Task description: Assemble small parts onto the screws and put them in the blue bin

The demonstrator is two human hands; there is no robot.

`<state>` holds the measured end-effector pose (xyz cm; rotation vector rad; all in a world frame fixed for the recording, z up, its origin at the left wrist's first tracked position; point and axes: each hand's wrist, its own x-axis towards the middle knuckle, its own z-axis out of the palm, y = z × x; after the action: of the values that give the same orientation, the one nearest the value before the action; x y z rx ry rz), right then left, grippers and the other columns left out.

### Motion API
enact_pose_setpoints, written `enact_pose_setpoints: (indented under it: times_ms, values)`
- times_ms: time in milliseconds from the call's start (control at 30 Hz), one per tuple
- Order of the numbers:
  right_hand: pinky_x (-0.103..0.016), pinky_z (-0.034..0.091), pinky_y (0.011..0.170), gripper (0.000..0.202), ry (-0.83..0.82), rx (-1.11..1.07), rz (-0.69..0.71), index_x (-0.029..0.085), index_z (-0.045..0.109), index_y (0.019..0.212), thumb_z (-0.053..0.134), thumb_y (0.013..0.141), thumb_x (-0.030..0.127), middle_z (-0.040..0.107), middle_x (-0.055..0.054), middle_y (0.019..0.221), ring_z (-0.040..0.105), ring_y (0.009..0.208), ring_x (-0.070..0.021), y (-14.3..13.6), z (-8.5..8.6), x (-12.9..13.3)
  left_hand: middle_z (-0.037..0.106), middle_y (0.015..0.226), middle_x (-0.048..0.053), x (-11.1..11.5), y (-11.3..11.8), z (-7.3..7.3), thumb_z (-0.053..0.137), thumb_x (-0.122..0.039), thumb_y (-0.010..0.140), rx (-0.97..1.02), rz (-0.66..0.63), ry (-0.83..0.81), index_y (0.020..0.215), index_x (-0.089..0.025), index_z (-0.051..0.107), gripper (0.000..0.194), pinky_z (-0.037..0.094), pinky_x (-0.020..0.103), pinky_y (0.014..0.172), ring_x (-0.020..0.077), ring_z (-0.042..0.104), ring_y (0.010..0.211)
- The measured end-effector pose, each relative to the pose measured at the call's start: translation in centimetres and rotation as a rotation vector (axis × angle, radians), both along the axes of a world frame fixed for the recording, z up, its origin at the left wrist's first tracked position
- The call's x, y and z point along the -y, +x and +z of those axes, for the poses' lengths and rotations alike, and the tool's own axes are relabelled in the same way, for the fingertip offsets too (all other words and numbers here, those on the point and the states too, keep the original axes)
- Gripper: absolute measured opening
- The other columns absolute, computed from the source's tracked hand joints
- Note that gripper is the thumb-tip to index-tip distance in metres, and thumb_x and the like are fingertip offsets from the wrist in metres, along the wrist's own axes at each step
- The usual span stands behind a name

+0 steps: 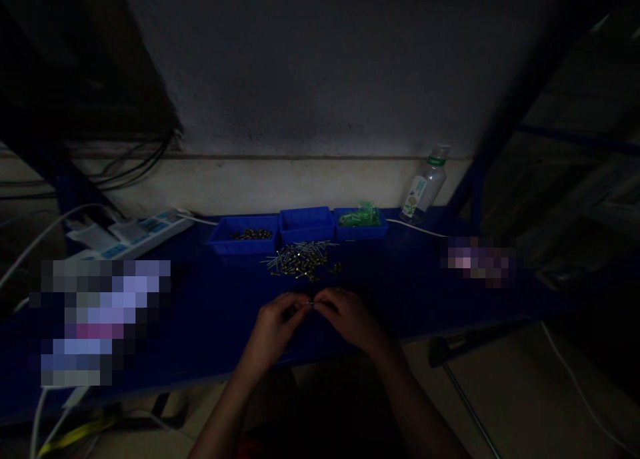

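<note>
My left hand [277, 324] and my right hand [349, 317] meet over the near part of the blue table [210, 312]. Both are closed, thumb against fingers, pinching a small thin metal piece [311, 303] between them. In the dim light its exact kind is hard to make out. Just beyond my fingers lies a loose pile of thin metal pins [300, 259], several with brass-coloured ends. A few small brass-coloured pieces [335, 269] are scattered at the right of the pile.
Behind the pile stand three blue bins: the left bin [240, 247] holds small metal parts, the middle bin [307, 231] shows nothing inside, the right bin [361, 233] holds green plastic pieces [361, 215]. A clear bottle [425, 189] and a power strip [150, 231] flank them. Two areas are pixelated.
</note>
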<state>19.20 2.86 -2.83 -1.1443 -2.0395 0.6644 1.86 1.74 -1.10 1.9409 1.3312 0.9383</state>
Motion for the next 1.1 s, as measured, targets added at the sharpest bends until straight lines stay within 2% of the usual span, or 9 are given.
enact_pose_setpoints:
  times_ms: [167,300,467,600,867,1100]
  values:
    - [-0.025,0.042,0.076,0.014,0.0,0.001,-0.005,0.021,0.06,0.09,0.047,0.089,0.025,0.065,-0.001,0.088,0.059,0.084,-0.0133,0.08,0.23,0.02,0.065,0.087,0.001,0.2,0.06,0.37,0.051,-0.028,0.082,0.03,0.03,-0.014,0.087,-0.018,0.059,0.014,0.044,0.023,0.067,0.0135,0.059,0.072]
    - [-0.024,0.041,0.076,0.016,0.0,-0.026,-0.008,0.021,0.059,0.091,0.044,0.09,0.025,0.065,-0.001,0.088,0.059,0.083,-0.0129,0.1,0.45,0.15,0.063,0.08,0.0,0.25,0.14,0.5,0.049,-0.028,0.083,0.046,0.032,-0.02,0.084,-0.017,0.056,0.012,0.044,0.023,0.067,0.0137,0.059,0.073]
    - [-0.024,0.041,0.076,0.017,-0.013,-0.042,-0.011,0.02,0.06,0.091,0.047,0.089,0.032,0.065,-0.002,0.087,0.059,0.082,-0.0135,0.07,0.6,0.33,0.064,0.082,0.002,0.16,0.14,0.45,0.051,-0.029,0.082,-0.009,-0.027,0.02,0.086,-0.017,0.061,0.017,0.045,0.026,0.072,0.0154,0.059,0.077]
    - [-0.025,0.042,0.075,0.015,-0.005,-0.021,-0.022,0.02,0.06,0.088,0.048,0.088,0.03,0.065,-0.002,0.085,0.059,0.081,-0.0141,0.06,0.68,0.36,0.064,0.083,0.003,0.1,0.1,0.42,0.052,-0.032,0.082,-0.027,-0.053,0.05,0.088,-0.018,0.065,0.019,0.046,0.027,0.073,0.0162,0.059,0.079]
    - [-0.025,0.042,0.074,0.013,0.008,-0.046,-0.048,0.021,0.059,0.089,0.047,0.088,0.026,0.065,-0.002,0.084,0.06,0.079,-0.0139,0.09,0.44,0.29,0.065,0.08,0.002,0.1,0.2,0.32,0.053,-0.03,0.082,-0.015,0.021,0.051,0.085,-0.018,0.066,0.018,0.046,0.026,0.071,0.0152,0.06,0.075]
    - [-0.025,0.043,0.075,0.013,0.022,-0.074,-0.057,0.02,0.059,0.091,0.047,0.087,0.024,0.065,-0.002,0.085,0.06,0.081,-0.0144,0.17,0.36,0.27,0.065,0.081,0.002,0.21,0.24,0.45,0.052,-0.027,0.082,-0.027,0.021,0.027,0.083,-0.017,0.065,0.017,0.045,0.026,0.072,0.0155,0.06,0.076]
